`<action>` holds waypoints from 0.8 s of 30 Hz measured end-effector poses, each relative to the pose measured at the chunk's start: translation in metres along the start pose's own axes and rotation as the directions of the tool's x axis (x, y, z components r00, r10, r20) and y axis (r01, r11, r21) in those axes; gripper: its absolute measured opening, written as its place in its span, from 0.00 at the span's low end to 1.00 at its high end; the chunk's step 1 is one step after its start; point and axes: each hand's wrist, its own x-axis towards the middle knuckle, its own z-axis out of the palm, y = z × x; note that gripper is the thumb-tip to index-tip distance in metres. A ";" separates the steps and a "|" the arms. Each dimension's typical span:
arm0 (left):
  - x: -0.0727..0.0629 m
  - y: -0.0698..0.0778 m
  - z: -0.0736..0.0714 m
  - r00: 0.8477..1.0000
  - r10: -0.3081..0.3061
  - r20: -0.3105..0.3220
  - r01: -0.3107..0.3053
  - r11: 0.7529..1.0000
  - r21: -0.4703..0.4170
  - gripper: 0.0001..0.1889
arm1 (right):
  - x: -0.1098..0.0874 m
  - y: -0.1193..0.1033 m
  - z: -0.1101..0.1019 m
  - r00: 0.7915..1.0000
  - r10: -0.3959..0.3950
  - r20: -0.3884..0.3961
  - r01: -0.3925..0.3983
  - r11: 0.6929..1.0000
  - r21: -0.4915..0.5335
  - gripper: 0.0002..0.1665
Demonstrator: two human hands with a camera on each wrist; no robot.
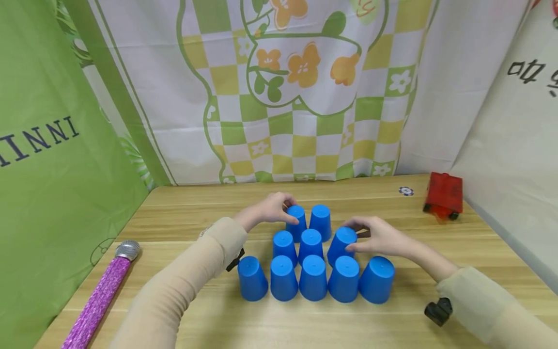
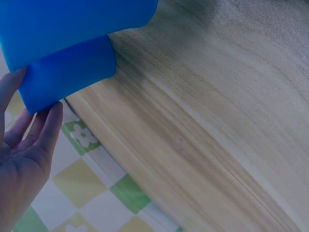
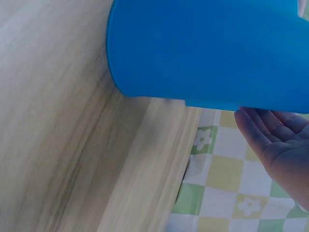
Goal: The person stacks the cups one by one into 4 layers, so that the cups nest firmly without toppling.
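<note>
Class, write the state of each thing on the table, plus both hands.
Blue cups: all ten upside down
Left hand: gripping the back-left cup
Right hand: gripping the middle row's right cup
Microphone: lying down
Round chip: lying flat
Red object: pose unclear

Both arms are stretched out front, left arm (image 1: 174,283) from lower left, right arm (image 1: 429,261) from lower right, kinda angling inward. Left hand (image 1: 273,208) reaches a bit farther. Both hands are pinching, thumb on the near side; right hand (image 1: 381,236) has bent fingers.
</note>
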 end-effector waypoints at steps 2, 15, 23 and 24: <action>0.000 0.000 0.000 1.000 0.004 0.007 -0.004 1.000 -0.003 0.23 | -0.001 0.000 -0.002 1.000 0.003 -0.009 -0.003 1.000 0.008 0.25; -0.015 -0.003 -0.022 0.999 0.021 0.028 -0.019 0.999 -0.045 0.30 | -0.010 0.010 -0.024 0.994 0.063 -0.085 -0.063 0.998 -0.001 0.24; -0.044 -0.012 -0.044 0.990 0.068 -0.122 -0.087 0.983 -0.164 0.28 | -0.013 0.015 -0.050 0.972 0.158 -0.172 -0.163 0.987 -0.014 0.27; -0.049 -0.013 -0.045 0.989 0.067 -0.135 -0.091 0.980 -0.178 0.28 | -0.013 0.016 -0.052 0.968 0.176 -0.178 -0.181 0.983 -0.011 0.28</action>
